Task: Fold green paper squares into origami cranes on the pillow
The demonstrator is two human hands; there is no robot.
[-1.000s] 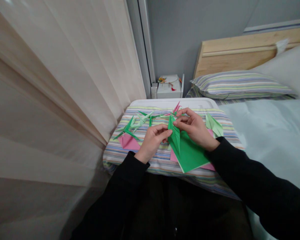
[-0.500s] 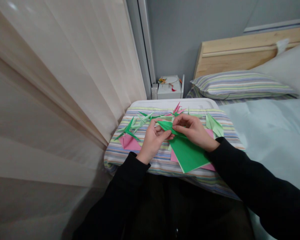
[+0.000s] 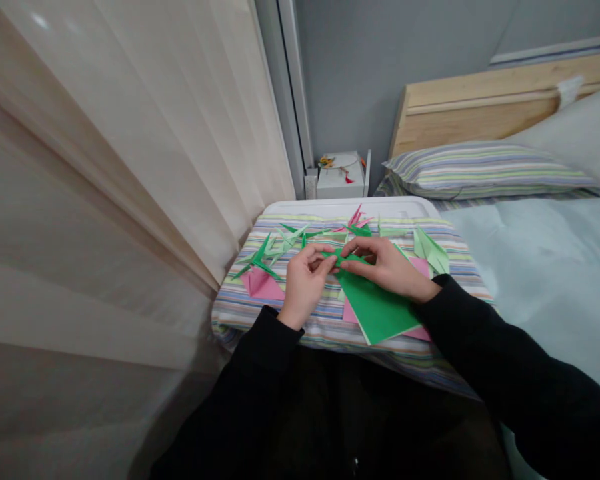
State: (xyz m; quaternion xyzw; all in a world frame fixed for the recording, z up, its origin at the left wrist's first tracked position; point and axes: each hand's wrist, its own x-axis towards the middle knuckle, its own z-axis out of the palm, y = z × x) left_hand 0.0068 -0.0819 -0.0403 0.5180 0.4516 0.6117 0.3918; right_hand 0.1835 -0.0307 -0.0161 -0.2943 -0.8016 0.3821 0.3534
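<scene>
Folded green paper (image 3: 338, 259) sits between both hands, above striped cloth (image 3: 325, 327). Left hand (image 3: 304, 280) pinches its near side, thumb against fingers; right hand (image 3: 385, 267) pinches opposite side, fingers curled. Exact folds hidden by fingertips. From held piece: green sheets (image 3: 379, 310) at five o'clock, over pink paper (image 3: 420, 333); light-green folded piece (image 3: 433, 252) at three; pink crane (image 3: 356, 220) at one; green crane (image 3: 261, 257) at nine; pink folded piece (image 3: 263, 285) at eight.
</scene>
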